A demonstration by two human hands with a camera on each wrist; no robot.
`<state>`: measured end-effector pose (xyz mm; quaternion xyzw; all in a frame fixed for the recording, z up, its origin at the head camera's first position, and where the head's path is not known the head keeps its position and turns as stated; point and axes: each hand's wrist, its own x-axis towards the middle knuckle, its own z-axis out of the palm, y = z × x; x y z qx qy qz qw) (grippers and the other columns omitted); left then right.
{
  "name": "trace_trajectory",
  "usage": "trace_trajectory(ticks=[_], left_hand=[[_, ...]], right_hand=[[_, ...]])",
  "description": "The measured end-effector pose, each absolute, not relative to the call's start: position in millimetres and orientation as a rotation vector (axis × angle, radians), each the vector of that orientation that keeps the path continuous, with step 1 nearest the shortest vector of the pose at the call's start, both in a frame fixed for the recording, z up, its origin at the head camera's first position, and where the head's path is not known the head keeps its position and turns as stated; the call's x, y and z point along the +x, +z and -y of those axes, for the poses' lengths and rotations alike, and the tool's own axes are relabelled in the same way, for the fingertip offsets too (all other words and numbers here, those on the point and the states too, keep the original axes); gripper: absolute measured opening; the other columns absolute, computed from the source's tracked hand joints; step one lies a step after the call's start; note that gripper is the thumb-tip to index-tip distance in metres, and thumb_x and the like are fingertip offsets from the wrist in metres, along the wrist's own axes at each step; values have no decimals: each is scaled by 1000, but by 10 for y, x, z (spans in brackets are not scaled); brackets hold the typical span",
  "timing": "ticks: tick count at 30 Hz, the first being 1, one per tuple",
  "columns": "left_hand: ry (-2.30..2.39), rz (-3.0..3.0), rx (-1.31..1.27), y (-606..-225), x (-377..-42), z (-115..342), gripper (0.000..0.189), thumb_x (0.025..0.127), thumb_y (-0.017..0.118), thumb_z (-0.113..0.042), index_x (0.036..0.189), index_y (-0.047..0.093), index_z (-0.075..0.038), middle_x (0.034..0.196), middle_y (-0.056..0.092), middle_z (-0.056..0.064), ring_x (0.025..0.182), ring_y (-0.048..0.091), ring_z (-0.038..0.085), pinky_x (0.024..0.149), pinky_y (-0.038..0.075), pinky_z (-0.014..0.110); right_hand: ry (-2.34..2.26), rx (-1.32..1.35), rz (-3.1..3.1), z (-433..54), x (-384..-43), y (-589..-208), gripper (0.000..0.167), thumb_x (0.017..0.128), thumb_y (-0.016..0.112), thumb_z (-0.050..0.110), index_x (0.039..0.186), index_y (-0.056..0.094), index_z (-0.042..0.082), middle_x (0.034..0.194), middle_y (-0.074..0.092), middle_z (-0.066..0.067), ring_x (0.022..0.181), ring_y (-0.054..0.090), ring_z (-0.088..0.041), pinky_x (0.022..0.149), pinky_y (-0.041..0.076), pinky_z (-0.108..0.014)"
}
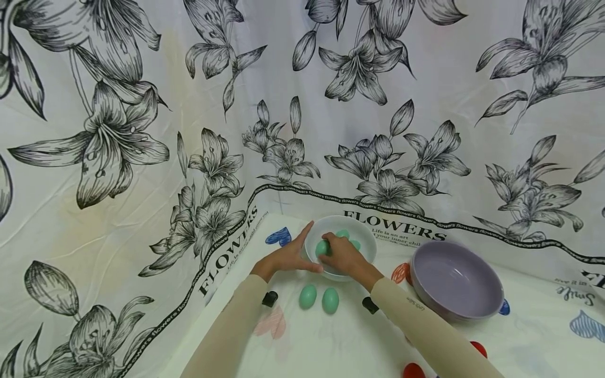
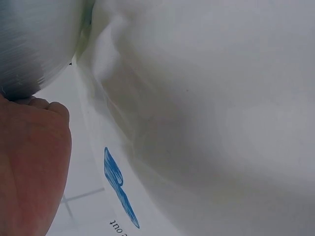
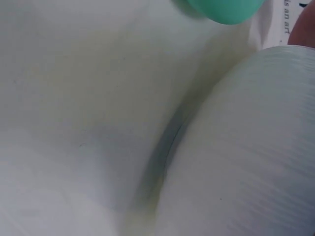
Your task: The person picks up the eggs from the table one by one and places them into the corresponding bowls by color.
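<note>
A white bowl (image 1: 366, 264) stands on the cloth with several green toy eggs in it. Around its left side the left hand (image 1: 288, 256) holds the bowl, thumb at the near side and index finger along the rim. The right hand (image 1: 344, 255) reaches in over the bowl and grips a green egg (image 1: 322, 248). Two more green eggs, a left one (image 1: 308, 296) and a right one (image 1: 330, 301), lie on the cloth in front of the bowl. In the left wrist view, the left hand (image 2: 34, 162) meets the bowl's outer wall (image 2: 39, 44).
To the right stands a larger purple bowl (image 1: 456, 281). Near the right forearm lie red objects, one at the bottom edge (image 1: 413, 370) and another farther right (image 1: 478, 348), partly hidden. A flower-printed cloth (image 1: 359, 131) hangs behind and at the left.
</note>
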<state>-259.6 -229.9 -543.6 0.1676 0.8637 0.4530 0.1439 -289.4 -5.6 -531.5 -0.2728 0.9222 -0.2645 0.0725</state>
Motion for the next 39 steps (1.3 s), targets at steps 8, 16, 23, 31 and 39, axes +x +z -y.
trace_trajectory(ticks=[8,16,23,31,39], left_hand=[[1318,-2480,482,-5452,-2570,2271,140,71,92,-66,165,-11,-51,178,4,-3,161,17,27,126,27,55],[1297,-2502,467,-5424,-2549,2281,140,71,91,-68,165,-12,-51,178,3,-1,162,12,27,127,23,57],[1326,-2488,504,-5431,-2568,2297,145,72,91,-66,169,-12,-37,179,4,2,162,13,28,127,21,56],[1315,-2509,519,-5422,-2558,2286,144,72,91,-66,170,-10,-35,178,5,2,162,15,29,127,23,57],[1331,-2512,512,-5399,-2544,2278,145,71,93,-64,171,-8,-31,178,5,6,161,16,35,125,24,61]], right_hand=[[-1046,-852,-2775,-57,-2760,-5077,65,98,79,30,152,53,4,147,63,-18,134,63,-31,108,53,-46],[-1505,-981,-2666,-213,-2506,-4616,59,101,76,28,151,53,7,154,57,-10,140,57,-22,109,52,-40],[-1862,-1071,-2593,-307,-2145,-4291,58,102,74,30,154,52,18,155,57,4,140,55,-11,109,49,-28],[-1935,-1141,-2497,-431,-1730,-4391,57,100,77,20,153,55,20,153,59,1,139,57,-17,108,49,-28],[-1592,-984,-2518,-562,-1602,-5015,54,95,82,38,143,64,20,145,65,7,133,62,-15,106,52,-32]])
